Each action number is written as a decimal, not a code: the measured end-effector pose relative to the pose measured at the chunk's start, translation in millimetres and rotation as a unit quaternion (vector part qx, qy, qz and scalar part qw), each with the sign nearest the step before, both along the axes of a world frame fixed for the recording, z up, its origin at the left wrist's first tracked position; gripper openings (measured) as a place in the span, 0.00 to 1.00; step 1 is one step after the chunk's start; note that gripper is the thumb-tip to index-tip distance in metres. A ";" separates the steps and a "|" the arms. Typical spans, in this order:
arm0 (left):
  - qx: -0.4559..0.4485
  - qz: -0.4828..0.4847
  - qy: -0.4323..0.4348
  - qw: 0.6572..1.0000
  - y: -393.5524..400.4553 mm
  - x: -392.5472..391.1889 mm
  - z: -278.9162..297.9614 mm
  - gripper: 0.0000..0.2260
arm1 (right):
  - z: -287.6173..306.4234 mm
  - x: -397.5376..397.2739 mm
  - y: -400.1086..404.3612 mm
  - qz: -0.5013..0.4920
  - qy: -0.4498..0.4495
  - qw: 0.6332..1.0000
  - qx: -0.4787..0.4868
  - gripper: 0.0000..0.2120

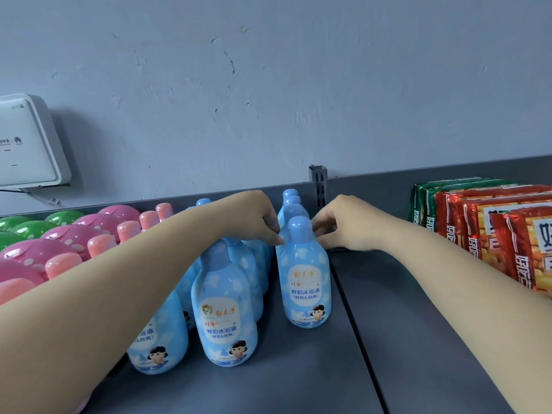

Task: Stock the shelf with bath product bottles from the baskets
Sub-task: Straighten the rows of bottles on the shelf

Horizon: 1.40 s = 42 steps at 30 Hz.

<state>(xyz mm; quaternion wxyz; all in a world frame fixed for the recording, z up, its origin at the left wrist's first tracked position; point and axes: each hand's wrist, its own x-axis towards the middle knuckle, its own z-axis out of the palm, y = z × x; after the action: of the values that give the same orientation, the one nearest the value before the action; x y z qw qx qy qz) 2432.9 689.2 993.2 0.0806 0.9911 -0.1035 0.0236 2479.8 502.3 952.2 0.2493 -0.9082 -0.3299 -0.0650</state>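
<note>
The front blue bottle (305, 273) stands upright on the shelf (418, 339), right row, between the left hand (263, 218) and right hand (343, 224), both equally near, fingertips pinching its shoulders

Single view, head-mounted, wide-angle. Position: above the front edge of the dark grey metal shelf (403, 339), close enough that both bare forearms enter from the bottom corners and fill the lower frame. Direction: forward and slightly down, toward the pale blue-grey plaster wall (268, 85) behind the shelf. Range: near; the nearest light blue plastic bath bottles (224, 318) stand just below centre, labels legible. Coverage: the shelf surface from left edge to right edge, its rear lip, and the wall above filling the upper half. Lens curvature bends the shelf's back edge. No second view to compare.
</note>
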 end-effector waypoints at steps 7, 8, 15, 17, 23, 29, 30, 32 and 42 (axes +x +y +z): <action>-0.001 0.007 0.003 1.000 0.4 -0.4 -0.4 0.08 | -2.9 0.3 0.9 0.001 -0.011 1.000 0.012 0.10; -0.003 0.007 0.004 1.000 0.6 -0.1 -0.3 0.07 | -3.2 0.1 0.8 0.002 -0.010 1.000 0.015 0.10; -0.014 0.009 0.009 1.000 0.9 0.6 0.3 0.07 | -3.8 0.0 -0.4 0.006 -0.010 1.000 0.018 0.10; -0.011 0.010 0.007 1.000 0.5 1.3 0.1 0.03 | -4.0 -0.1 -0.4 0.007 -0.011 1.000 0.016 0.10; -0.013 0.008 -0.004 1.000 -0.7 -2.4 5.1 0.08 | 1.8 -3.8 -4.7 -0.009 -0.031 0.999 -0.001 0.15; -0.075 -0.010 -0.027 0.997 2.9 -17.9 7.3 0.06 | 20.9 -21.0 -15.6 0.003 -0.038 0.997 0.065 0.08; -0.084 -0.016 -0.033 0.996 2.3 -22.1 7.8 0.06 | 23.0 -24.2 -16.7 0.014 -0.033 0.997 0.069 0.09; -0.091 -0.030 -0.028 0.995 -0.1 -31.5 9.6 0.05 | 26.3 -30.0 -18.6 0.038 -0.020 0.997 0.063 0.11; -0.001 -0.012 -0.013 1.000 -10.2 -48.1 5.1 0.11 | 21.7 -36.9 -12.5 0.088 0.024 0.996 -0.022 0.11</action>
<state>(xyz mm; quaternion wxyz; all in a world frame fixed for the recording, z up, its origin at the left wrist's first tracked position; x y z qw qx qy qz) 2384.8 679.0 998.3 0.0806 0.9893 -0.1166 0.0356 2443.0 489.8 973.9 0.2419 -0.8820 -0.4042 -0.0139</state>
